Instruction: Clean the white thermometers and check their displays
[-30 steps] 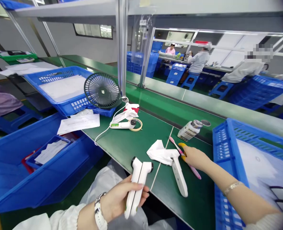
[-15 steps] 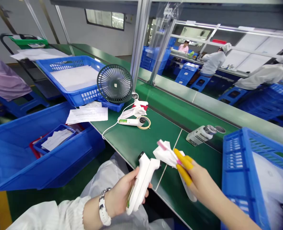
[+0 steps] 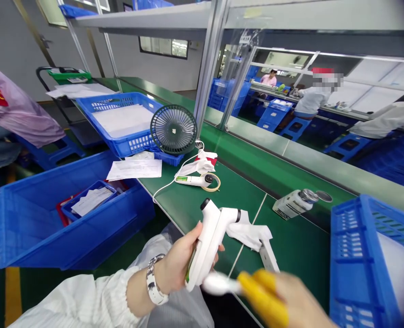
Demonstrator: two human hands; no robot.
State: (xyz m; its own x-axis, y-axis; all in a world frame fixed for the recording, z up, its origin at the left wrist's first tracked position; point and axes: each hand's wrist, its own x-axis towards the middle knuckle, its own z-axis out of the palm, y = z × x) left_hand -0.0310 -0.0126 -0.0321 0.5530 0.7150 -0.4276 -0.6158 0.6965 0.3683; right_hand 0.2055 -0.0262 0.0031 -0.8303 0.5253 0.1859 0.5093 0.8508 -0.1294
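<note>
My left hand (image 3: 176, 264) is closed around two white pistol-shaped infrared thermometers (image 3: 210, 243) held side by side, black round tips upward. Yellow finger covers sit on the fingers of my right hand (image 3: 273, 296), which pinches a slim white brush-like stick (image 3: 220, 283), badly blurred. Its head is at the lower end of the thermometers; whether it touches them I cannot tell. Behind them on the green bench lies a crumpled white cloth (image 3: 251, 234), partly over another white device (image 3: 268, 255). Farther back, a thermometer (image 3: 192, 181) with its battery compartment uncovered rests across a tape roll (image 3: 215, 183).
A metal-topped bottle (image 3: 294, 204) with its lid flipped back stands near a blue crate (image 3: 347, 255) at right. A black fan (image 3: 173, 130), white cable, papers (image 3: 135, 169) and blue basket (image 3: 120, 143) are left. A large blue bin (image 3: 34, 237) sits beside the bench. Co-workers are around.
My right hand has come down from over the cloth, bringing the brush-like stick to the lower end of the thermometers. My left hand keeps hold of both. The camera view has shifted.
</note>
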